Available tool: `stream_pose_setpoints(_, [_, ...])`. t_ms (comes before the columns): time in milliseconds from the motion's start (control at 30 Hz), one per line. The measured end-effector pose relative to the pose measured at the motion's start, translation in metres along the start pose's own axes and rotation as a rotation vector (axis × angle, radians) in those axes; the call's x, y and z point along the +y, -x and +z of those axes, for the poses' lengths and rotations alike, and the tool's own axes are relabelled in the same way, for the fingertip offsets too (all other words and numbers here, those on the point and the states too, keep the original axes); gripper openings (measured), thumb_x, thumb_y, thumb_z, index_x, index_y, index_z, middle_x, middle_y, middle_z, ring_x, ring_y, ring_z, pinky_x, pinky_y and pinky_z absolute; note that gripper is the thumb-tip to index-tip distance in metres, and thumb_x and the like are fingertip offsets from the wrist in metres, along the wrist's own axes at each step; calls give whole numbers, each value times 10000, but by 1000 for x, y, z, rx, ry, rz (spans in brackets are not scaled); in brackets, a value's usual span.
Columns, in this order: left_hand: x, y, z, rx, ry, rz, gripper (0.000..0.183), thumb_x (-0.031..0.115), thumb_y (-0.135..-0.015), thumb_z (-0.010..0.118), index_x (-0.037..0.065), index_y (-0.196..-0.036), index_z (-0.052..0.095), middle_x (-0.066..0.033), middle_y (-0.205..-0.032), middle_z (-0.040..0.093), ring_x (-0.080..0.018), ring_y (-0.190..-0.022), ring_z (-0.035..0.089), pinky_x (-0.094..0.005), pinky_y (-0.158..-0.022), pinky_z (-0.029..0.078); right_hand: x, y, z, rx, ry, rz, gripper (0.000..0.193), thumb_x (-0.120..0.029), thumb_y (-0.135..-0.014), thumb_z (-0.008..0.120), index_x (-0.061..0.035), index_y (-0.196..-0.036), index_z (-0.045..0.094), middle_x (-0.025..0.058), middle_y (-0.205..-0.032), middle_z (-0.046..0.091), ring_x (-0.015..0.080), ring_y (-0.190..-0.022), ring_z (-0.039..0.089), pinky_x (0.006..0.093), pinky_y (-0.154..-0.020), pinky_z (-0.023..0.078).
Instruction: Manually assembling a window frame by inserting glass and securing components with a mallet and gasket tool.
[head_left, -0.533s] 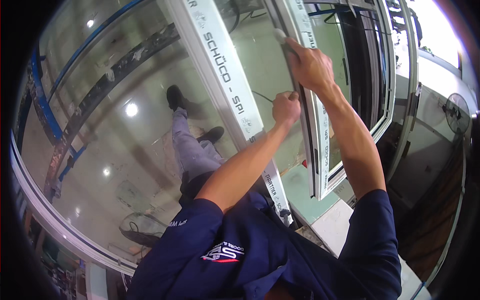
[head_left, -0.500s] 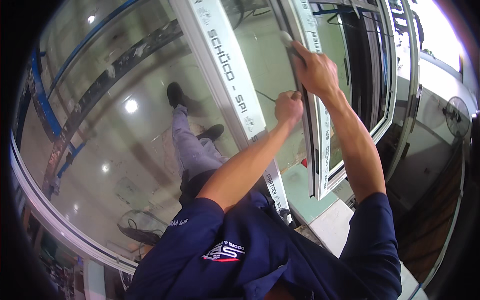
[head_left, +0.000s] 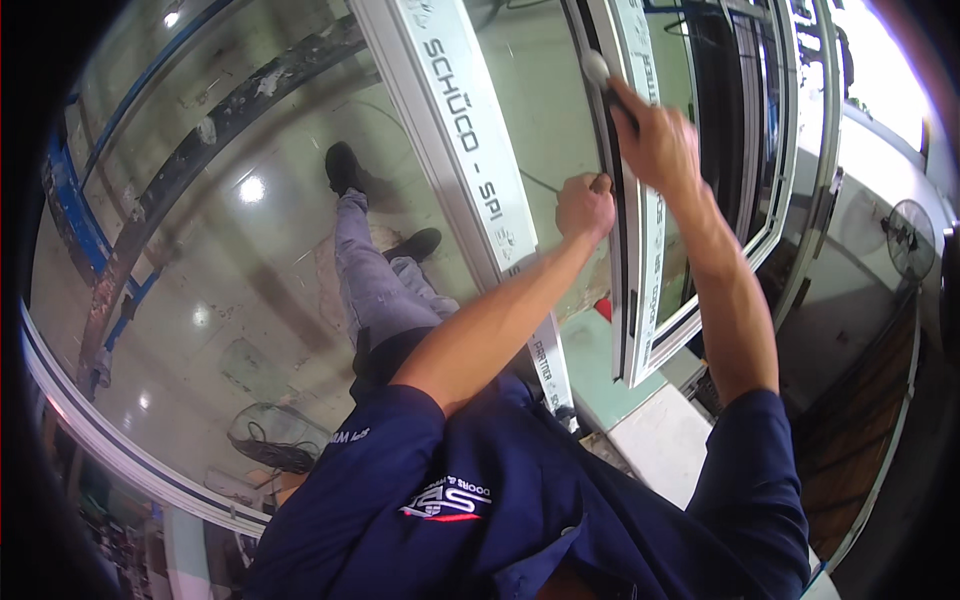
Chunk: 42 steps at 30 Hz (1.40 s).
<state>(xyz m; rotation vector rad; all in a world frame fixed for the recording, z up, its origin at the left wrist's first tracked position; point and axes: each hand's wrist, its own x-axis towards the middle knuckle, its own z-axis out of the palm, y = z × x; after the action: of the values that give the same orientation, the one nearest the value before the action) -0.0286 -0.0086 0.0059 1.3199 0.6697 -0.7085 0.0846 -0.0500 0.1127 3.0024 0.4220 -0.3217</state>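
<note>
My right hand [head_left: 660, 145] is closed around the dark handle of a mallet with a rounded whitish head [head_left: 595, 68]. That head is against or just over the dark inner edge of a window frame [head_left: 630, 290], whose white face carries printed protective film. Lower along this edge, my left hand [head_left: 585, 208] is closed in a fist beside the frame. A thin dark cord-like strip [head_left: 541, 185], possibly a rubber seal, runs out from the fist to the left. What lies inside the fist is mostly hidden.
Another white film-covered profile [head_left: 470, 150] slants under my left forearm, with glass or a shiny surface around it. Blue metal bars [head_left: 75, 215] show at the left. A pale block [head_left: 660, 440] sits below the frame. At the right stands a fan [head_left: 908, 240].
The view has shifted slightly. My right hand and the mallet have moved a little right, with the hand now blurred. My left hand stays closed at nearly the same place by the frame.
</note>
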Motion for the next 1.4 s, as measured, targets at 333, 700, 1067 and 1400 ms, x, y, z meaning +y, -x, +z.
stream_pose_setpoints(333, [15, 12, 15, 63, 119, -84, 294, 319, -982, 645, 66, -913, 778, -212, -923, 759, -446, -915, 729, -533, -820, 576, 18, -58, 0, 108, -2, -76, 404, -340, -1037, 627, -268, -1433, 656, 220, -789, 716, 387, -748, 742, 478, -679, 591])
stream_pose_setpoints(700, [10, 19, 5, 102, 138, -59, 291, 311, -1053, 594, 62, -1004, 735, -210, -929, 746, -437, -883, 715, -521, -756, 548, -9, 28, 3, -58, -187, 52, 474, -99, -1017, 635, -163, -1487, 613, 253, -952, 728, 410, -810, 745, 431, -708, 563])
stream_pose_setpoints(1067, [7, 27, 21, 81, 208, -30, 276, 288, -1056, 597, 48, -958, 690, -194, -821, 706, -434, -752, 680, -505, -674, 497, 3, 50, 1, -90, -137, 124, 474, -98, -1012, 640, -140, -1483, 616, 197, -1217, 752, 351, -1121, 742, 396, -922, 589])
stream_pose_setpoints(1400, [-11, 10, 14, 47, 191, 112, 337, 314, -1048, 612, 54, -859, 711, -155, -800, 734, -416, -783, 703, -503, -687, 521, -18, -30, -9, -27, -52, 153, 385, -231, -983, 631, -200, -1364, 684, 199, -739, 710, 430, -721, 702, 519, -687, 561])
